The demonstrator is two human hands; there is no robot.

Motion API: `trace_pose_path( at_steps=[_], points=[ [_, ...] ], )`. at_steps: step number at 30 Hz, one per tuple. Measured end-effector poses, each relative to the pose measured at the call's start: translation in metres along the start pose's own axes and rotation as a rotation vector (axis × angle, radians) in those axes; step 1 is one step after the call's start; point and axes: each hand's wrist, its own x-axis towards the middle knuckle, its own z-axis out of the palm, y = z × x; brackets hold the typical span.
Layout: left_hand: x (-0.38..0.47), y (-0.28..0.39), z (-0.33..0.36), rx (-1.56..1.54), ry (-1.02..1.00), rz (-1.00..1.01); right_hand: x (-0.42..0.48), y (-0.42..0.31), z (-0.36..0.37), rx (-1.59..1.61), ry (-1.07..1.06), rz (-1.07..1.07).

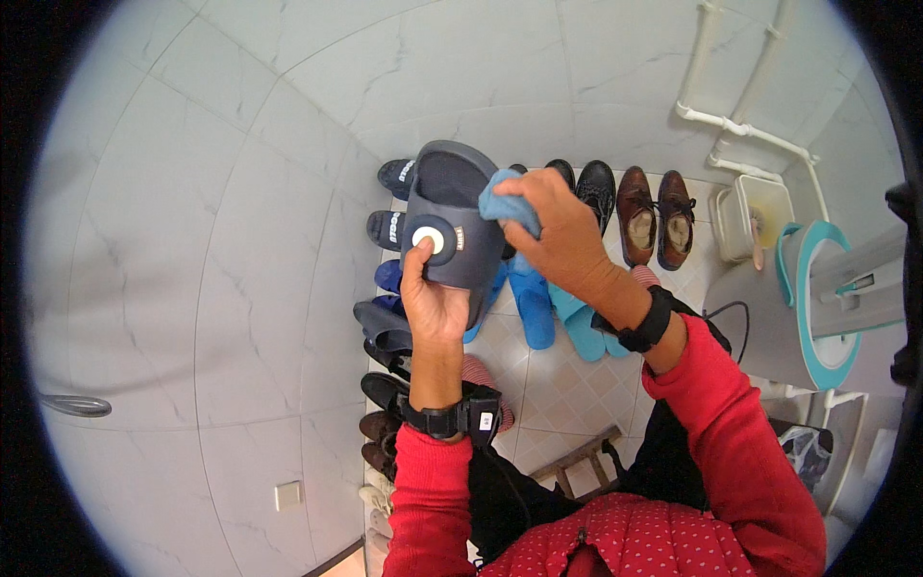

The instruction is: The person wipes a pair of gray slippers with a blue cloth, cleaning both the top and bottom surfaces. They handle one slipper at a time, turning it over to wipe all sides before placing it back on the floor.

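Observation:
A dark grey slide sandal with a round white badge on its strap is held up before me. My left hand grips it from below at the open end of the strap, thumb pressed on the badge. In my right hand is a bunched blue cloth, which touches the sandal's right edge near the toe end. Behind the raised sandal, blue slippers and turquoise slippers rest on the tiled floor, partly hidden.
Brown leather shoes and black shoes line the back wall. More footwear, including a black shoe, runs along the left wall. At right stand a plastic bin holding a brush and a white-and-turquoise appliance. A wooden stool is below me.

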Motion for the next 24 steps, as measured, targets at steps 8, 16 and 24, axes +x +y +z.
trace_pose_path(
  at_steps=[8, 16, 24],
  points=[
    [0.002, 0.007, 0.001, 0.019, 0.081, 0.058, -0.016, -0.001, -0.002, -0.06, -0.398, -0.012],
    [-0.004, -0.001, 0.002, 0.307, 0.062, 0.055, 0.001, 0.001, -0.006, -0.139, -0.079, -0.02],
    [-0.013, -0.008, 0.013, 0.512, -0.026, 0.072, 0.005, 0.002, -0.014, -0.279, 0.023, -0.006]
  ],
)
